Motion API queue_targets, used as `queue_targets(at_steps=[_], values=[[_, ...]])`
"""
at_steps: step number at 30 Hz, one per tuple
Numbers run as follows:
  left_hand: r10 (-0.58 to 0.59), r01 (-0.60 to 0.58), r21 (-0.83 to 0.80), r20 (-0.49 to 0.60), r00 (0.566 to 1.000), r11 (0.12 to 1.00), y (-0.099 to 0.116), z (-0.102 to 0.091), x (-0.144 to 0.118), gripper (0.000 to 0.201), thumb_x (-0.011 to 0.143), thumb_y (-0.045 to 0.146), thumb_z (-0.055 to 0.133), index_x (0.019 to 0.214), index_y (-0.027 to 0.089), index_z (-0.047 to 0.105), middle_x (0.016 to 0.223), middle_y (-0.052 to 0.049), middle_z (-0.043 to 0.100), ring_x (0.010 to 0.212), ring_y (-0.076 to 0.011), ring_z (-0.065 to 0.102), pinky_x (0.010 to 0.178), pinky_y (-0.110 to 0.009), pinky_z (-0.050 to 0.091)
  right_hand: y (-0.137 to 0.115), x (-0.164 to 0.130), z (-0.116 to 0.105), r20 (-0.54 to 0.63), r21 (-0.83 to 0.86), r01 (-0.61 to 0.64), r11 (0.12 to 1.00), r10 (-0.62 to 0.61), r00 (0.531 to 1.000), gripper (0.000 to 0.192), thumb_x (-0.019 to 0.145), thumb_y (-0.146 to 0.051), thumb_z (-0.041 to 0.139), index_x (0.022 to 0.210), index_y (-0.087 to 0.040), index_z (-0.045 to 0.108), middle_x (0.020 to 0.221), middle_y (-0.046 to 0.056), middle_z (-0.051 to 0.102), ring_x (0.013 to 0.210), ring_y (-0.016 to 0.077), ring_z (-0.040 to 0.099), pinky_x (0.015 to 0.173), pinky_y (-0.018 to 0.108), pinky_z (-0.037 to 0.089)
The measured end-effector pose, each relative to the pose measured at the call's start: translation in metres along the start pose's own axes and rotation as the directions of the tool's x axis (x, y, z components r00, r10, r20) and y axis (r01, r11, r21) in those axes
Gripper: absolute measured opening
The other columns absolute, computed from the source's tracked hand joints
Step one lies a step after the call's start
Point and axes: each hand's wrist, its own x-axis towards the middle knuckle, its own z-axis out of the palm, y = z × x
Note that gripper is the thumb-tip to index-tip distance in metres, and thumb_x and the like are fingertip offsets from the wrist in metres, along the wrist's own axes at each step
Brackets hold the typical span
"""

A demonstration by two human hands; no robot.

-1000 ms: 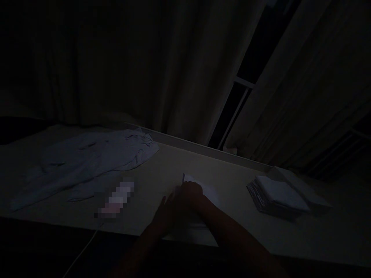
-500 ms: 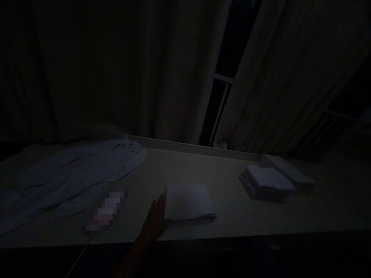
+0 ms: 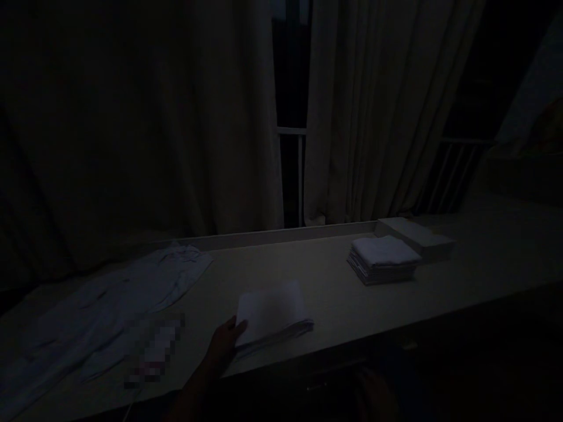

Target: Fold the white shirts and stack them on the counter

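Gone from above the cloth (image 3: 272,313) since a second ago: the right arm, then laid across it, now out of clear sight, with only a dim shape near the bottom edge that cannot be told as a hand. Swung leftward too, the whole view, so that the curtain (image 3: 352,117) gap now stands near the middle and upright rather than slanted. Still at the cloth's near-left corner, as half a second ago, the left hand (image 3: 224,346), fingers lying loosely spread on the table (image 3: 334,293) and touching the cloth's edge, gripping nothing. Folded flat into a rough rectangle, the cloth, lying near the table's front edge, a little left of centre. Long axis running left to right, tilted slightly so the right end sits a touch farther back; layered open edges showing along the near side and at the right end, smooth top face upward. Well apart to the right, toward the back, a stack (image 3: 383,259) of similar folded cloths, just beside a pale box (image 3: 416,237). Spread loosely on the left part of the table, a light shirt (image 3: 109,305). Just left of the hand, a blurred patch (image 3: 153,351), too unclear to name. Very dark throughout, so fine detail lost.
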Motion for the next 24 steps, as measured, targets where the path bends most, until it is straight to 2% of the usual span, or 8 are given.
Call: queue_targets(at_steps=[2,4,7,9,13,19,24], values=[[-0.030,0.039,-0.139,0.067,0.997,0.990,-0.010,0.004,0.001,0.052,0.078,0.055,0.053,0.110,0.016,0.065,0.105,-0.007,0.073,0.098,-0.0261,0.067,0.085,-0.036,0.053,-0.017,0.035,0.018,0.043,0.060,0.089,0.994,-0.092,0.995,0.039,0.084,-0.024,0.047,0.117,-0.030,0.066,0.121,0.009,0.065,0.114,0.0287,0.059,0.098,0.047,0.047],[-0.009,0.020,-0.161,0.068,0.998,0.987,-0.025,0.008,0.003,0.052,0.079,0.054,0.053,0.115,0.017,0.062,0.112,-0.006,0.071,0.099,-0.0239,0.067,0.087,-0.034,0.052,-0.036,0.076,0.037,0.053,0.089,0.136,0.987,-0.141,0.989,0.041,0.087,-0.024,0.045,0.125,-0.025,0.059,0.124,0.011,0.062,0.117,0.0273,0.056,0.101,0.045,0.044],[0.054,-0.055,-0.013,-0.065,0.996,0.998,-0.047,0.015,0.008,0.055,0.076,0.055,0.054,0.115,0.018,0.062,0.118,-0.007,0.068,0.105,-0.0249,0.065,0.092,-0.035,0.049,-0.058,0.126,0.069,0.129,0.112,0.227,0.967,-0.240,0.962,0.051,0.084,-0.029,0.052,0.134,-0.017,0.050,0.127,0.014,0.059,0.116,0.0280,0.054,0.098,0.044,0.043],[0.093,-0.084,0.076,-0.112,0.989,0.994,-0.056,0.019,0.011,0.055,0.075,0.056,0.054,0.112,0.017,0.063,0.119,-0.009,0.067,0.108,-0.0263,0.063,0.094,-0.037,0.047,-0.065,0.143,0.089,0.182,0.112,0.272,0.956,-0.289,0.940,0.059,0.081,-0.031,0.056,0.137,-0.015,0.045,0.127,0.015,0.057,0.115,0.0283,0.053,0.097,0.043,0.042],[0.081,-0.072,0.085,-0.111,0.990,0.994,-0.063,0.022,0.015,0.055,0.077,0.055,0.052,0.115,0.016,0.062,0.119,-0.009,0.066,0.108,-0.0257,0.063,0.094,-0.036,0.047,-0.062,0.146,0.113,0.158,0.059,0.253,0.966,-0.260,0.953,0.054,0.084,-0.027,0.052,0.136,-0.014,0.045,0.118,0.014,0.060,0.106,0.0270,0.053,0.093,0.040,0.039],[0.031,-0.036,-0.031,-0.150,0.988,0.999,-0.070,0.023,0.014,0.057,0.076,0.057,0.057,0.118,0.017,0.059,0.118,-0.009,0.066,0.107,-0.0261,0.063,0.092,-0.035,0.048,-0.053,0.140,0.122,0.134,0.036,0.271,0.962,-0.273,0.952,0.047,0.087,-0.022,0.045,0.134,-0.019,0.047,0.109,0.010,0.063,0.097,0.0241,0.055,0.086,0.036,0.039],[0.009,-0.012,-0.023,-0.130,0.991,1.000,-0.068,0.023,0.013,0.056,0.077,0.056,0.056,0.118,0.018,0.058,0.116,-0.008,0.067,0.104,-0.0255,0.063,0.090,-0.036,0.049,-0.052,0.141,0.127,0.082,0.065,0.228,0.971,-0.233,0.969,0.047,0.085,-0.023,0.048,0.132,-0.017,0.050,0.113,0.011,0.063,0.101,0.0251,0.055,0.091,0.038,0.039]])
